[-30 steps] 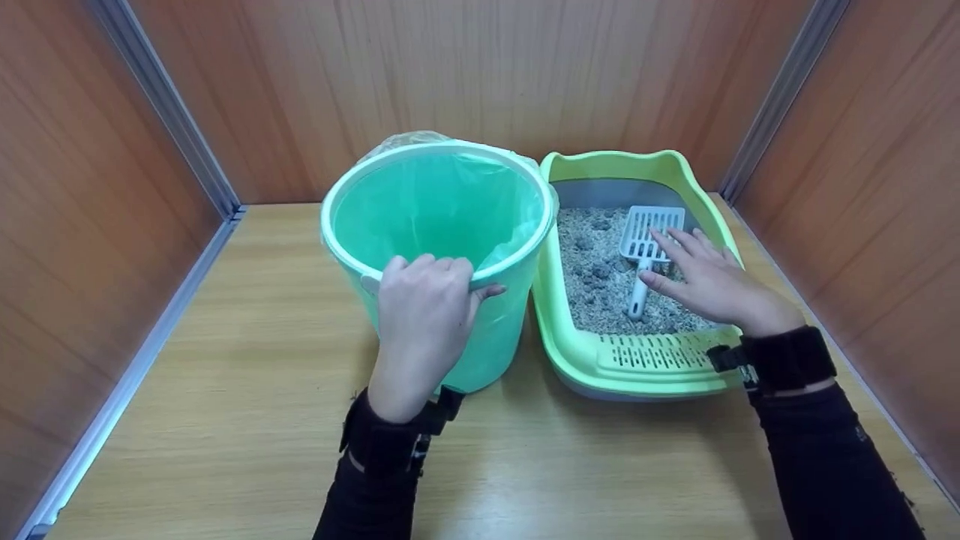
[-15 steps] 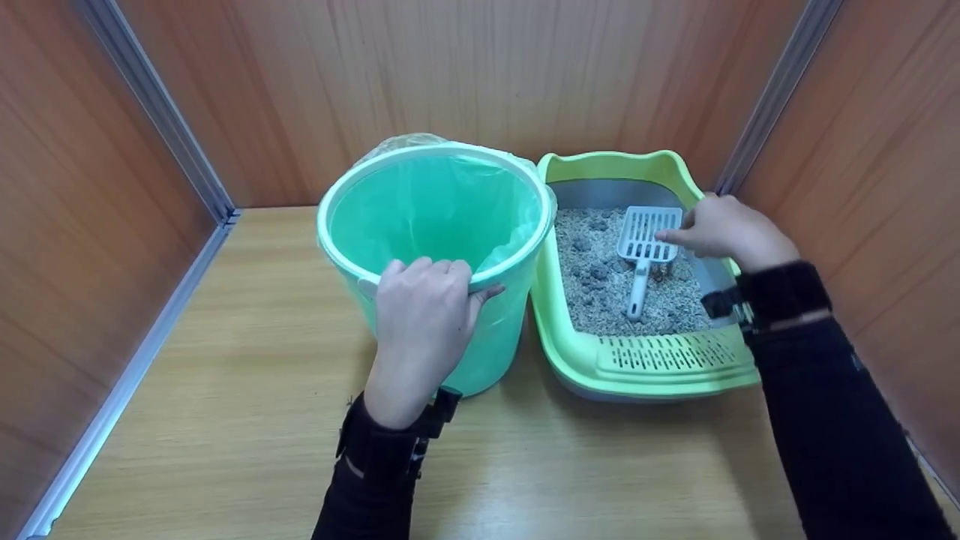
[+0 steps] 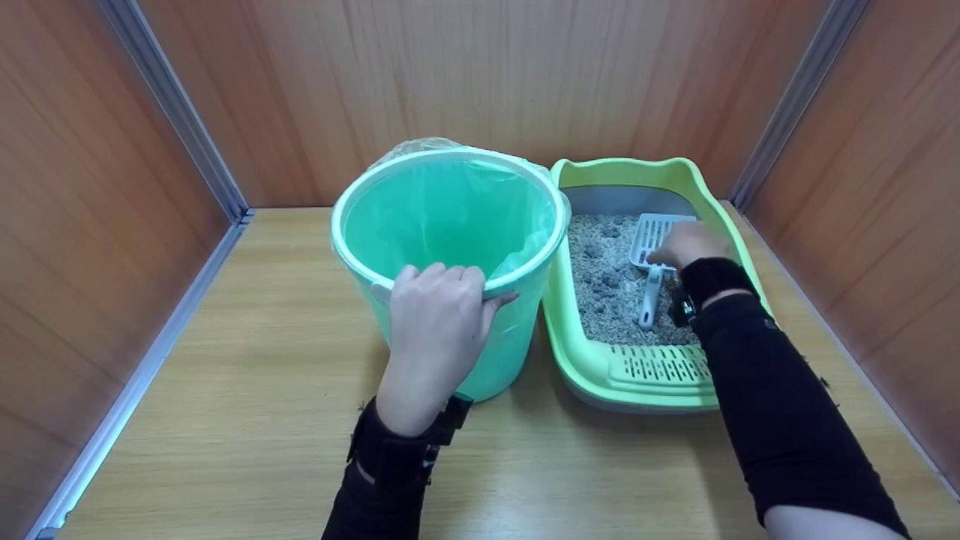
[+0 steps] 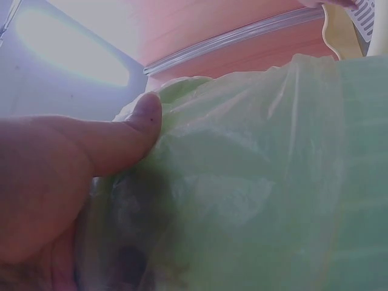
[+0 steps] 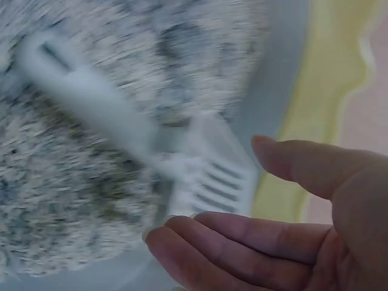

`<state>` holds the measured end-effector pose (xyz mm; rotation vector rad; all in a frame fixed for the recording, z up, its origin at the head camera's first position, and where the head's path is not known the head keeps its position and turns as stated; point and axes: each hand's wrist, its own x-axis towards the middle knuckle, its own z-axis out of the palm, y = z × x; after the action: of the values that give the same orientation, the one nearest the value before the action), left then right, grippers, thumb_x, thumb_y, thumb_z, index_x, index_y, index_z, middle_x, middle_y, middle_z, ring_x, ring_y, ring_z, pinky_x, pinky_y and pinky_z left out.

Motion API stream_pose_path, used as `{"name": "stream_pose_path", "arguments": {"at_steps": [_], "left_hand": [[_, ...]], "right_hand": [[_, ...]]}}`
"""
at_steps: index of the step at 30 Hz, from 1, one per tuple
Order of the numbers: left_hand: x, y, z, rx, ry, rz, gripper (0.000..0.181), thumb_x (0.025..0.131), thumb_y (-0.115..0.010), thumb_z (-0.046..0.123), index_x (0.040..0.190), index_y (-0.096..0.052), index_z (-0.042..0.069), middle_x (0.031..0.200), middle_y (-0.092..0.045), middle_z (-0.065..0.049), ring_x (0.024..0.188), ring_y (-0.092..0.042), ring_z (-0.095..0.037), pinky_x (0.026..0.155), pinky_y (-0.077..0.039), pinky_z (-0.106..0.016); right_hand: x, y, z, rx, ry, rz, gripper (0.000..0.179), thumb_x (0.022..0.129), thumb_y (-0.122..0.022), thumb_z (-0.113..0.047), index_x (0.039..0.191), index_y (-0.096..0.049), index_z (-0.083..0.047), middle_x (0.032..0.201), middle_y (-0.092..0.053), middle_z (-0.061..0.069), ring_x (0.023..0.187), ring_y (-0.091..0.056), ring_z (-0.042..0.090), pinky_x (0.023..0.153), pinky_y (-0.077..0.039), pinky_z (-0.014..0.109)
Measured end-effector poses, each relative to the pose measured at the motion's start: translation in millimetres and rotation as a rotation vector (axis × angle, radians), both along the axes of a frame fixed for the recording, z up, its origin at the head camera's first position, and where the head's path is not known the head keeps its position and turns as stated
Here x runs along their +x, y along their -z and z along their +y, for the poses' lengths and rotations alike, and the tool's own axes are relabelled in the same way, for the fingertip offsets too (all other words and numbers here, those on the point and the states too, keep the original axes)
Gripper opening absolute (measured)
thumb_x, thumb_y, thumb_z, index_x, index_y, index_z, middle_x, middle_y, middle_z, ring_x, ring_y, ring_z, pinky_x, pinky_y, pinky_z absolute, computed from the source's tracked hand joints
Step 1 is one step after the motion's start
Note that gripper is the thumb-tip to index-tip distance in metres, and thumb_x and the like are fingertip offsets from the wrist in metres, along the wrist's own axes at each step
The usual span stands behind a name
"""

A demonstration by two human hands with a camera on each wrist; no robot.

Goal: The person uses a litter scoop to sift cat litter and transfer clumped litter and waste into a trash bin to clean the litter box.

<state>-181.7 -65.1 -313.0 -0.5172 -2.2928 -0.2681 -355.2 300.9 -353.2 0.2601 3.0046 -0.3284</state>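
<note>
A green bin (image 3: 517, 330) lined with a thin plastic bag (image 4: 242, 157) stands in the middle, mouth up. My left hand (image 3: 439, 315) grips its near rim, the thumb lying outside over the bag. To the right is a litter box (image 3: 577, 360) with a lime-green rim and grey litter (image 3: 604, 292). A slotted litter scoop (image 3: 651, 296) lies on the litter, its handle pointing toward me. Over the scoop's slotted head hovers my right hand (image 5: 273, 236), thumb and fingers apart with nothing between them. Its fingertips are partly hidden in the head view.
Wooden panels (image 3: 510, 82) with grey metal edging enclose the table (image 3: 247, 390) at the back and both sides. The bin and the litter box stand side by side, close together. Clear plastic (image 3: 420, 145) bulges behind the bin's far rim.
My right hand moved from above the scoop to the box's right rim, then back leftward over the scoop's head. My left hand keeps its grip on the bin's rim.
</note>
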Motion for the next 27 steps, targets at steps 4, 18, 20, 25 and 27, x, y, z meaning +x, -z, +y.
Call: {"name": "stream_pose_path", "arguments": {"at_steps": [4, 18, 20, 25, 27], "left_hand": [[1.1, 1.0, 2.8, -0.006, -0.001, 0.009, 0.049, 0.091, -0.083, 0.047, 0.068, -0.061, 0.01, 0.057, -0.049, -0.001, 0.056, -0.049, -0.023, 0.059, -0.034, -0.036], [4.0, 3.6, 3.9, -0.014, 0.004, 0.016, 0.05, 0.091, -0.083, 0.047, 0.067, -0.059, 0.01, 0.057, -0.047, 0.0, 0.055, -0.047, -0.022, 0.058, -0.033, -0.035], [3.8, 3.4, 4.2, -0.015, 0.006, 0.021, 0.05, 0.091, -0.084, 0.047, 0.067, -0.059, 0.011, 0.056, -0.047, 0.0, 0.054, -0.047, -0.022, 0.058, -0.033, -0.035], [2.3, 2.0, 5.5, -0.015, 0.013, 0.032, 0.05, 0.091, -0.084, 0.046, 0.067, -0.059, 0.011, 0.056, -0.048, -0.001, 0.054, -0.047, -0.022, 0.058, -0.033, -0.035], [1.7, 1.1, 5.9, -0.016, 0.014, 0.035, 0.05, 0.091, -0.083, 0.047, 0.066, -0.058, 0.011, 0.056, -0.048, -0.001, 0.054, -0.047, -0.022, 0.058, -0.033, -0.035]], "right_hand": [[0.3, 28.7, 4, 0.002, 0.057, -0.01, 0.048, 0.094, -0.075, -0.047, 0.09, -0.061, -0.001, 0.104, -0.065, 0.025, 0.09, -0.062, 0.036, 0.081, -0.054, 0.053], [19.9, 63.7, 14, -0.076, 0.061, -0.039, 0.033, 0.094, -0.066, -0.031, 0.078, -0.064, -0.003, 0.079, -0.068, 0.016, 0.074, -0.068, 0.033, 0.074, -0.055, 0.048], [19.1, 64.2, 15, -0.065, 0.078, -0.025, 0.036, 0.097, -0.061, -0.033, 0.076, -0.061, -0.004, 0.087, -0.068, 0.02, 0.084, -0.067, 0.038, 0.079, -0.055, 0.053], [11.7, 66.8, 18, -0.103, 0.112, 0.014, 0.031, 0.102, -0.054, -0.023, 0.076, -0.053, -0.005, 0.102, -0.063, 0.026, 0.089, -0.06, 0.04, 0.081, -0.051, 0.054], [7.2, 67.5, 18, -0.149, 0.12, 0.017, 0.028, 0.102, -0.05, -0.013, 0.075, -0.052, -0.006, 0.103, -0.061, 0.026, 0.083, -0.056, 0.037, 0.077, -0.048, 0.049]]}}
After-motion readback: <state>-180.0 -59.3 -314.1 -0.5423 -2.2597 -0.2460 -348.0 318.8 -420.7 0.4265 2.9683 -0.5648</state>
